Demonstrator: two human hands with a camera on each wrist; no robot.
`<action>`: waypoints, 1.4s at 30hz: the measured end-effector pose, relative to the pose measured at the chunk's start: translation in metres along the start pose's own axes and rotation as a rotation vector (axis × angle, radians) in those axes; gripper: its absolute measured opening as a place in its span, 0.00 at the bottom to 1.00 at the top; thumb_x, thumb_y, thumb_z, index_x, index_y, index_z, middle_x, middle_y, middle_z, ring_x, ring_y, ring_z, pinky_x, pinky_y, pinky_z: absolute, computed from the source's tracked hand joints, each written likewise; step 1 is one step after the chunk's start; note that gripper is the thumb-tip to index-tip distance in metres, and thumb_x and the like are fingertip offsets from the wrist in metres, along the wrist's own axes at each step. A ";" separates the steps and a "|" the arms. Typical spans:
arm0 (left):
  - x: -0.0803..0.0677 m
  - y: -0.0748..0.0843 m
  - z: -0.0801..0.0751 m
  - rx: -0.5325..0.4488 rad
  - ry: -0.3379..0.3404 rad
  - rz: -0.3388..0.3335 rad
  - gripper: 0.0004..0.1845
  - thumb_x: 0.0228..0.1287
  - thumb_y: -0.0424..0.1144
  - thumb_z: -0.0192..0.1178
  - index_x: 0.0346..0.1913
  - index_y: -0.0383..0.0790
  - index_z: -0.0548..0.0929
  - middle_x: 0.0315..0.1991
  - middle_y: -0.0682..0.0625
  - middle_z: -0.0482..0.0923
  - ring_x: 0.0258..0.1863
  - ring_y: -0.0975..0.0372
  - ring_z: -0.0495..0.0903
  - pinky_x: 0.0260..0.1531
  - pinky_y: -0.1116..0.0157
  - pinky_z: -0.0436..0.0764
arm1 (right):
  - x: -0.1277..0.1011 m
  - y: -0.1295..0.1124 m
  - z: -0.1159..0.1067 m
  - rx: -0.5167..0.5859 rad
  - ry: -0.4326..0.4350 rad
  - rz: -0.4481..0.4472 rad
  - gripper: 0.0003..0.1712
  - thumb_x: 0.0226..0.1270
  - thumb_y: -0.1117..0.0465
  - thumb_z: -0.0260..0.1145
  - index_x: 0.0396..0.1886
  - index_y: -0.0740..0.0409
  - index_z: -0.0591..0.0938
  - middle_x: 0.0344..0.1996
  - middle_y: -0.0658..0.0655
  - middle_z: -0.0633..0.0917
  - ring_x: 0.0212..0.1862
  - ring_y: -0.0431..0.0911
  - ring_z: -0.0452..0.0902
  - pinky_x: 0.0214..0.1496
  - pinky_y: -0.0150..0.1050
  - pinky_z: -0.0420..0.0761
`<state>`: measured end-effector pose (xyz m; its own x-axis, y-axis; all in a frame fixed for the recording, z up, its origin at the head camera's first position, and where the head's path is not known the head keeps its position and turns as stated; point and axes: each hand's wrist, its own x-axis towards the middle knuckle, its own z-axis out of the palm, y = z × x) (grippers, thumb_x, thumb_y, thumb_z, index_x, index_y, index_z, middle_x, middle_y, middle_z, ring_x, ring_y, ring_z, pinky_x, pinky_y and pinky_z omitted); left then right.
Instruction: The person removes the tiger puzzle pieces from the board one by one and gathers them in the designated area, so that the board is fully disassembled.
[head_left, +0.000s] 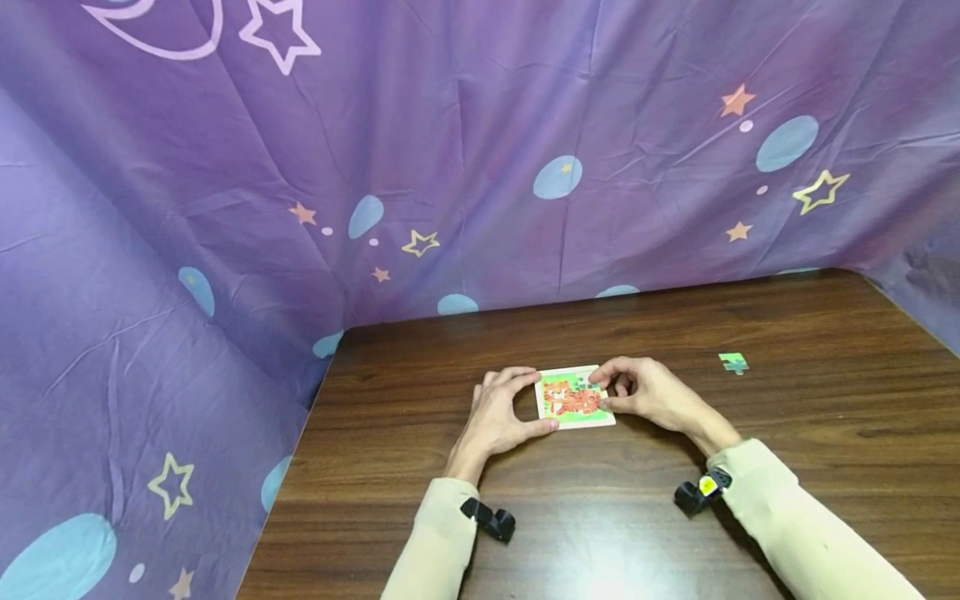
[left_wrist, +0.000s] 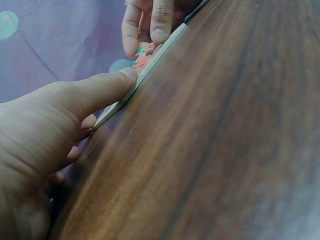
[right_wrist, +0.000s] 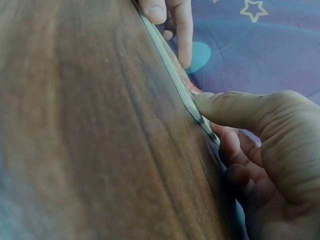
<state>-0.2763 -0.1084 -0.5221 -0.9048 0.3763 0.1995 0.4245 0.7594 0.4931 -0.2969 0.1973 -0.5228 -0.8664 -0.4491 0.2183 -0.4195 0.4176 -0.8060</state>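
A small square jigsaw puzzle [head_left: 573, 402] with an orange cartoon animal picture on green lies in a pale, thin tray [head_left: 587, 423] on the table. My left hand [head_left: 501, 414] grips the tray's left side, thumb on the near edge and fingers at the far corner. At the tray's right side, my right hand [head_left: 651, 392] pinches a puzzle piece [left_wrist: 144, 59] between thumb and index finger, right over the picture. Those fingers hide most of the piece. In the right wrist view, the right thumb [right_wrist: 225, 107] lies at the tray's edge.
A loose green puzzle piece [head_left: 733, 362] lies on the brown wooden table [head_left: 420, 358], to the right of my right hand. A purple curtain [head_left: 487, 150] with stars and ovals hangs behind the table and along its left side. Each wrist wears a black camera band [head_left: 489, 520].
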 end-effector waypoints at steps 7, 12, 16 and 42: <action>0.003 0.000 -0.002 -0.002 0.004 0.005 0.46 0.58 0.62 0.83 0.78 0.51 0.82 0.78 0.57 0.76 0.72 0.56 0.72 0.68 0.50 0.70 | 0.003 -0.002 -0.002 -0.012 0.006 0.032 0.16 0.66 0.68 0.82 0.51 0.57 0.91 0.36 0.51 0.89 0.34 0.41 0.79 0.35 0.33 0.78; 0.003 0.000 -0.002 -0.001 0.005 0.005 0.46 0.58 0.63 0.82 0.77 0.50 0.82 0.78 0.57 0.76 0.72 0.56 0.72 0.68 0.50 0.70 | 0.004 0.001 -0.003 0.014 0.013 0.025 0.14 0.68 0.67 0.81 0.51 0.56 0.90 0.38 0.53 0.89 0.35 0.41 0.79 0.36 0.33 0.78; 0.002 0.000 -0.002 0.000 0.002 0.001 0.46 0.58 0.63 0.82 0.78 0.51 0.82 0.78 0.57 0.76 0.72 0.56 0.72 0.68 0.50 0.70 | 0.002 0.004 -0.004 0.046 0.029 0.010 0.15 0.68 0.67 0.82 0.52 0.56 0.91 0.41 0.56 0.89 0.36 0.41 0.78 0.37 0.33 0.78; -0.001 0.002 0.000 0.026 0.003 -0.003 0.46 0.58 0.64 0.82 0.78 0.51 0.82 0.78 0.58 0.76 0.72 0.57 0.73 0.68 0.52 0.70 | -0.015 -0.009 -0.060 0.076 0.155 -0.034 0.20 0.71 0.65 0.80 0.60 0.60 0.90 0.32 0.55 0.86 0.32 0.40 0.80 0.32 0.34 0.78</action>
<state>-0.2751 -0.1076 -0.5213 -0.9064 0.3718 0.2007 0.4220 0.7742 0.4718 -0.2961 0.2480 -0.4863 -0.8860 -0.3323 0.3234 -0.4326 0.3411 -0.8346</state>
